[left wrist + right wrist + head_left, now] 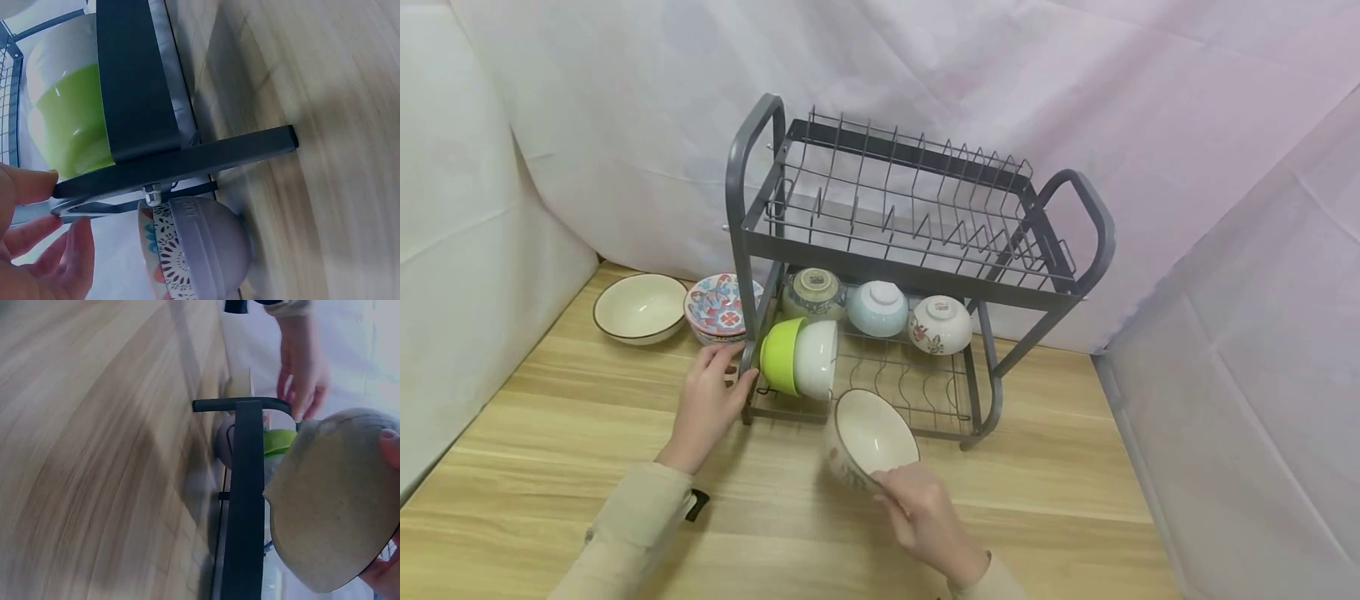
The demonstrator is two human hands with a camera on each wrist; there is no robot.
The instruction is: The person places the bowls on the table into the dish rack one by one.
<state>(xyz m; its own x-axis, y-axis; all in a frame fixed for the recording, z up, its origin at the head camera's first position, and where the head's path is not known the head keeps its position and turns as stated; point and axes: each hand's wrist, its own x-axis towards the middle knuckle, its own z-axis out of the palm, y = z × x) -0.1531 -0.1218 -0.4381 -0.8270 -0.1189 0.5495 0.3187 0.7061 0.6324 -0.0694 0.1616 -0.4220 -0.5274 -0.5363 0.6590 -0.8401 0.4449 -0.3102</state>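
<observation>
My right hand (pixel 928 517) pinches a cream bowl (pixel 877 429) with a dark rim and a patterned outside. The bowl is held tilted in front of the dish rack's (pixel 891 268) lower tier; its rounded side fills much of the right wrist view. With thumb and fingers about it, my left hand (pixel 709 404) grips the rack's front left post (pixel 181 164). Just inside that post, a lime green bowl (pixel 781 357) and a white bowl (pixel 817 358) stand on their sides, nested together.
Three upturned bowls line the lower tier's back: a patterned one (pixel 815 293), a light blue one (pixel 878 308) and a flowered one (pixel 940 325). Left of the rack are a shallow cream bowl (pixel 642 308) and stacked patterned bowls (pixel 721 307). White cloth (pixel 625 125) hangs behind.
</observation>
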